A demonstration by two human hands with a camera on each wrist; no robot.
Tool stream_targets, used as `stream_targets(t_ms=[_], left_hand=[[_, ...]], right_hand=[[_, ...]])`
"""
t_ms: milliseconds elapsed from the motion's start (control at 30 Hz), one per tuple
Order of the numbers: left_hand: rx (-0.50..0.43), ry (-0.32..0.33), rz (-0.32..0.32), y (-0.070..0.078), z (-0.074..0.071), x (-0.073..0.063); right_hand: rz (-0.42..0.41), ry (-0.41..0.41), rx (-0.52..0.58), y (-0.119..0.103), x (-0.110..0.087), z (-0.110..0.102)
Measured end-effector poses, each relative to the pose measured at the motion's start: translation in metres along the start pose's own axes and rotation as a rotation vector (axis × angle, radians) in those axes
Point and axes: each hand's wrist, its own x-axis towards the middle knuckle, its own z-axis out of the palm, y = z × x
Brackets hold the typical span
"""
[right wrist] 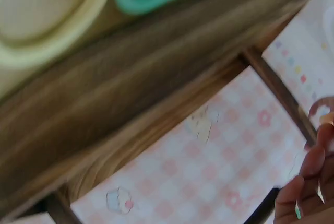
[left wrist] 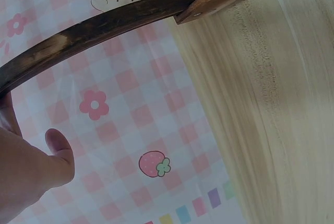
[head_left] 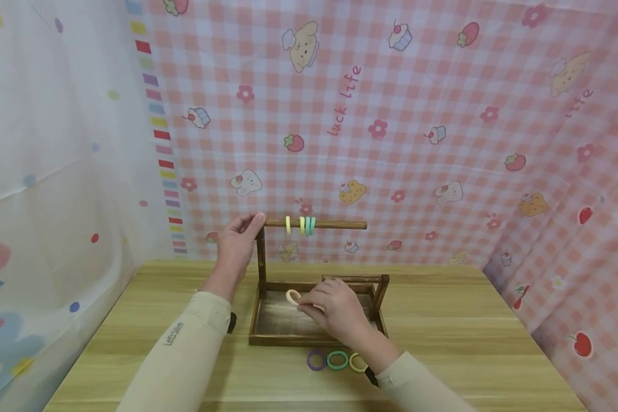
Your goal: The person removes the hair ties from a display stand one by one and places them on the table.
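A dark wooden rack (head_left: 261, 257) with a tray base stands on the table. At its top left corner, my left hand (head_left: 237, 243) holds the post where the upper bar (head_left: 340, 225) begins. Several yellow and mint-green hair ties (head_left: 302, 225) hang on that bar. My right hand (head_left: 335, 306), above the tray, pinches a pale orange hair tie (head_left: 292, 297) between thumb and fingers. In the right wrist view, my right hand (right wrist: 310, 177) is partly cut off at the edge. The left wrist view shows my left hand (left wrist: 36, 166) beside the post (left wrist: 104, 31).
On the table before the tray lie a purple hair tie (head_left: 316, 360), a green hair tie (head_left: 337, 360) and a yellow hair tie (head_left: 357, 362), the last partly behind my right wrist. A lower bar (head_left: 357, 278) rises at the rack's right. A checkered cloth (head_left: 417, 166) hangs behind.
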Motion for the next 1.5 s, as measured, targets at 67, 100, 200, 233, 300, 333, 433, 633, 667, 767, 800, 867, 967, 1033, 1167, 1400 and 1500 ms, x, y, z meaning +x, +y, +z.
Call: stream_targets(t_ms=[67, 100, 200, 233, 300, 333, 433, 633, 667, 767, 800, 867, 967, 1033, 1167, 1400, 1500], left_hand=[[-0.009, -0.001, 0.008, 0.001, 0.001, 0.0], [-0.012, 0.0, 0.009, 0.001, 0.001, -0.001], [-0.017, -0.002, 0.011, 0.001, 0.0, -0.002], [-0.018, -0.003, 0.012, 0.001, 0.0, -0.002], [-0.01, -0.005, 0.004, 0.001, 0.0, -0.003], [-0.009, -0.007, 0.001, 0.001, 0.0, -0.004], [-0.01, -0.007, 0.001, -0.001, -0.001, -0.004], [-0.012, 0.007, 0.013, -0.002, -0.001, -0.003], [-0.012, 0.01, 0.014, -0.002, -0.001, -0.003], [-0.013, 0.012, 0.015, -0.002, -0.002, -0.004], [-0.011, 0.012, 0.014, -0.001, -0.002, -0.004], [-0.004, 0.011, 0.014, -0.001, -0.002, -0.004], [-0.012, 0.007, 0.015, 0.001, -0.001, -0.004], [-0.014, 0.003, 0.016, 0.002, -0.001, -0.004], [-0.021, -0.002, 0.016, 0.002, 0.001, -0.004], [-0.016, 0.001, 0.025, 0.0, 0.001, -0.002], [-0.019, -0.007, 0.027, 0.0, 0.0, -0.002]], right_hand=[[-0.007, -0.054, 0.029, -0.007, -0.003, 0.004], [-0.009, -0.08, 0.047, -0.01, -0.005, 0.006], [0.0, -0.174, 0.126, -0.019, -0.01, 0.012], [0.011, -0.209, 0.154, -0.021, -0.012, 0.014], [0.037, -0.277, 0.21, -0.026, -0.016, 0.019], [0.049, -0.307, 0.229, -0.029, -0.018, 0.021], [0.069, -0.365, 0.253, -0.036, -0.023, 0.028], [0.055, -0.412, 0.259, -0.051, -0.023, 0.041], [0.051, -0.416, 0.249, -0.054, -0.022, 0.043], [0.042, -0.431, 0.199, -0.063, -0.018, 0.048], [0.039, -0.44, 0.181, -0.066, -0.016, 0.05], [0.031, -0.458, 0.151, -0.072, -0.012, 0.053], [0.031, -0.488, 0.102, -0.08, -0.007, 0.059], [0.036, -0.497, 0.061, -0.085, -0.004, 0.064], [0.037, -0.486, -0.026, -0.093, 0.002, 0.073], [0.026, -0.492, -0.139, -0.103, 0.011, 0.081], [0.012, -0.489, -0.207, -0.106, 0.015, 0.085]])
